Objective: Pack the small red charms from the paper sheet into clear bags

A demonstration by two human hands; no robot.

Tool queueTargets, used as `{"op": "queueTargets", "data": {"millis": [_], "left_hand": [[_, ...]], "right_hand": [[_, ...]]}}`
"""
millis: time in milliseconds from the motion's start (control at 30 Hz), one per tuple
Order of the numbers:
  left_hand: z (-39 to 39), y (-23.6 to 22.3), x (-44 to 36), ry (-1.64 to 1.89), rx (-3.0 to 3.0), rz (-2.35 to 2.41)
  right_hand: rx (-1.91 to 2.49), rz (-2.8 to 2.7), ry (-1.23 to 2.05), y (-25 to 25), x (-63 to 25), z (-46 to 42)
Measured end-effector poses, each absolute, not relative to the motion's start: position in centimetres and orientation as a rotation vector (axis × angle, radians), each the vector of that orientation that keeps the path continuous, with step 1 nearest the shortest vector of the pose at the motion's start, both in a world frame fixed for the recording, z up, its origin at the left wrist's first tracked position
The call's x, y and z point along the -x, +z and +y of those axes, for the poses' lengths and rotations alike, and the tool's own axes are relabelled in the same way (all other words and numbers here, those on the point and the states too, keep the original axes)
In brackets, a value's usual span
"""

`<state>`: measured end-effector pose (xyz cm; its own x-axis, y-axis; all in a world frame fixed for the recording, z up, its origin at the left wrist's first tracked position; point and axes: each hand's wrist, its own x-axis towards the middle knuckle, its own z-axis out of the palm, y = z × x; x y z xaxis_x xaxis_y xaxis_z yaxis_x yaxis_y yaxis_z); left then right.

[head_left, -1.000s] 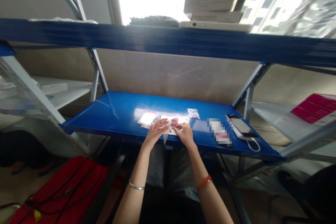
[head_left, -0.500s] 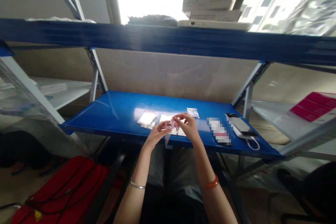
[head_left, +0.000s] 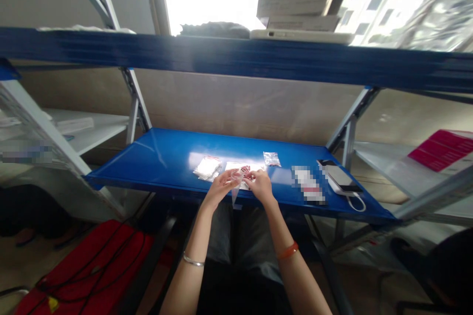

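Note:
Between the thumb and fingers of my left hand is a small clear plastic bag, hanging down past the table's front edge. My right hand is closed, with its fingertips at a cluster of small red-and-white striped pieces. What its fingers pinch is too small to make out. Those pieces lie on a white sheet on the blue table, partly covered by my hands. To the left of my left hand lies a pile of clear packets.
A small clear packet with something reddish inside lies behind my right hand. Farther right are a blurred-out flat object and a phone with a white cable. A blue shelf beam crosses above the table.
My right hand has moved down and slightly left from above the bag's mouth to the striped pieces, uncovering more of them. My left hand stays in place with the bag.

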<state>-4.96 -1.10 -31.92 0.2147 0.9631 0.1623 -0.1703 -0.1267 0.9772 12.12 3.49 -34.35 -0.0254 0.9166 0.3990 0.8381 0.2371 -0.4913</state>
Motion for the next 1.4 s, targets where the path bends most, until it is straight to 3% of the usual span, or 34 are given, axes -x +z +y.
{"op": "queueTargets", "data": {"millis": [833,1133,1400], "left_hand": [[-0.9,-32.3,5.8,1.165,-1.342,0.93],[-0.5,-32.8,6.2,1.187,-1.346,0.894],[-0.3,-33.2,5.9,1.215,-1.362,0.885]], "right_hand": [[1.514,-1.758,0.167,-36.0,-12.0,4.1],[1.215,-1.558,0.354,-32.3,-12.0,2.9],[1.072,-1.698,0.527,-29.1,-10.8,1.1]]}}
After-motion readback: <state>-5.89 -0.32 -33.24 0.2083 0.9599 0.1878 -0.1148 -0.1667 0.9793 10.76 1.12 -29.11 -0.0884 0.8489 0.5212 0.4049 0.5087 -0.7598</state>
